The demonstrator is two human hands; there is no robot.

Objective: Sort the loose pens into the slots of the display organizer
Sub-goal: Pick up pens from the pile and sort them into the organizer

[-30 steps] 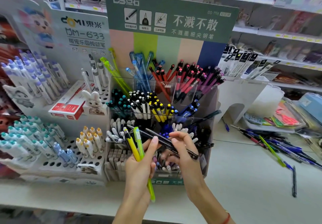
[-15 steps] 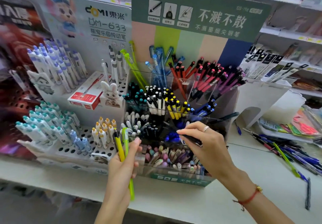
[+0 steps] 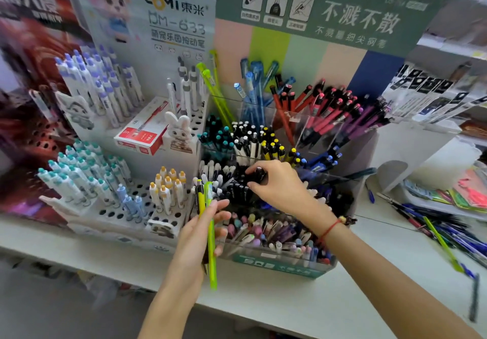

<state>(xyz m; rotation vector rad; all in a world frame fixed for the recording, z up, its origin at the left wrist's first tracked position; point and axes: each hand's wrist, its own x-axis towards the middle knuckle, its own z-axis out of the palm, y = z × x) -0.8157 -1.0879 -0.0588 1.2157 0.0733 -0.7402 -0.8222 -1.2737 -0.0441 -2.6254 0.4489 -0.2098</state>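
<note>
Nearest to the camera, the left hand [image 3: 200,236] holds two pens upright against the palm: a yellow pen [image 3: 200,201] and a lime pen [image 3: 211,236]. The fingers are only loosely curved around them and the lime pen hangs far below the hand. I think this grip is weak; if the hand tilts or the person looks away, one pen can slide out and fall off the edge of the counter [image 3: 303,307].

A little further, the right hand [image 3: 279,183] pinches a black pen [image 3: 257,174] between thumb and fingers and lowers it into a slot of black pens in the middle of the organizer [image 3: 279,266]. This slot looks already crowded. If the pen is pushed without finding a gap, it may stand crooked on the other caps, or push a neighbour over into the white-capped pens just beside. The forearm passes over the front row of pastel pens [image 3: 263,233], so a low wrist could knock them.

To the right, well apart, the loose pens [image 3: 448,230] lie in a pile on the counter, some near its edge. They could roll off if the counter is bumped. At the back, the red pens [image 3: 316,112] lean strongly and could tip with a shake
</note>
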